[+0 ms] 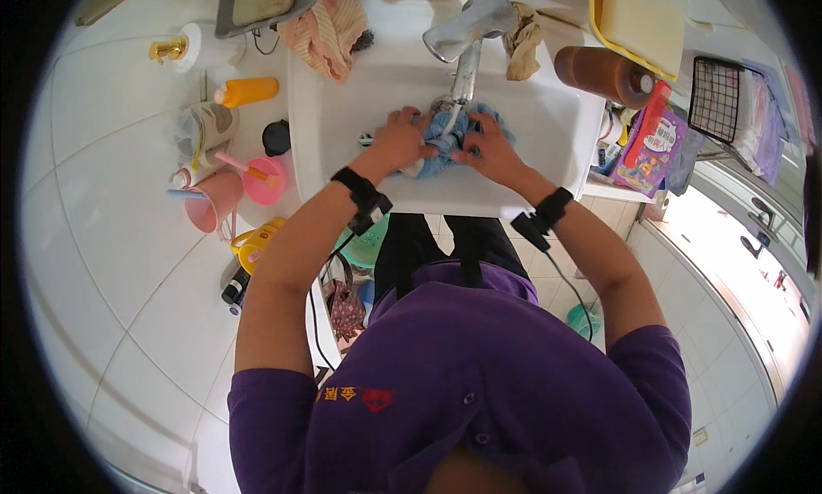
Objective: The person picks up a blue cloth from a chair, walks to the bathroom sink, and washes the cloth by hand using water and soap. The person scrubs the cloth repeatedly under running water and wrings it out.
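A wet blue cloth, bunched up, lies in the white washbasin. Water runs onto it from the chrome faucet. My left hand grips the left side of the bundle with bent fingers. On the opposite side, my right hand holds the fabric between thumb and fingers. Part of the drain fitting shows just behind the cloth. A small dark-and-white item sits left of my left hand, too small to identify.
A striped pink cloth and a crumpled tan cloth lie on the basin's back rim. To the left stand an orange bottle, a black lid and pink cups. A brown bottle stands at the right.
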A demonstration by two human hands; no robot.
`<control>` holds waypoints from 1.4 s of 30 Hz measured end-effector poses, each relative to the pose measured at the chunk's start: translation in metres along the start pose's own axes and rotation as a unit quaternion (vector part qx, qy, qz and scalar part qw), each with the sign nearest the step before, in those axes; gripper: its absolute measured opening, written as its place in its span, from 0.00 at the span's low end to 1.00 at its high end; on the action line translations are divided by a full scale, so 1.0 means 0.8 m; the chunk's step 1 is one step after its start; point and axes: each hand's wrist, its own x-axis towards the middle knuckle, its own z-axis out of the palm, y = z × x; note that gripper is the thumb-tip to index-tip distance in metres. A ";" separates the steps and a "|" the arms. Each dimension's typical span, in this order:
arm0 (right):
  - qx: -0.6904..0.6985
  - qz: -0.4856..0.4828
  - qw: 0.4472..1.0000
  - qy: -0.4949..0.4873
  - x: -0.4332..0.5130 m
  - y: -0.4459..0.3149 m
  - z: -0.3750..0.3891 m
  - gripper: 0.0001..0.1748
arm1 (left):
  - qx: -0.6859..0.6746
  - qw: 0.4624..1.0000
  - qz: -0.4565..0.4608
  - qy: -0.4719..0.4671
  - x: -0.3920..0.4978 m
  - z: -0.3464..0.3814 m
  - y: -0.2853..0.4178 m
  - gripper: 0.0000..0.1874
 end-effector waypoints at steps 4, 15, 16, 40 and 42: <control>-0.133 0.085 0.987 -0.043 0.010 0.000 0.036 0.19 | 0.141 0.988 -0.018 0.054 0.002 0.049 0.017 0.27; -0.078 0.082 0.986 -0.122 0.061 0.020 -0.016 0.15 | 0.125 0.986 -0.096 0.059 0.028 -0.005 -0.007 0.31; -0.174 0.002 0.979 -0.103 0.048 0.019 -0.022 0.15 | 0.118 0.976 -0.183 -0.012 0.023 -0.014 -0.007 0.41; -0.225 0.090 0.963 -0.120 0.015 0.015 -0.025 0.33 | -0.105 0.994 -0.008 0.019 -0.002 -0.015 -0.059 0.47; -0.247 -0.003 0.961 -0.123 0.012 0.004 -0.012 0.34 | -0.036 0.992 0.046 0.115 0.010 0.032 -0.025 0.45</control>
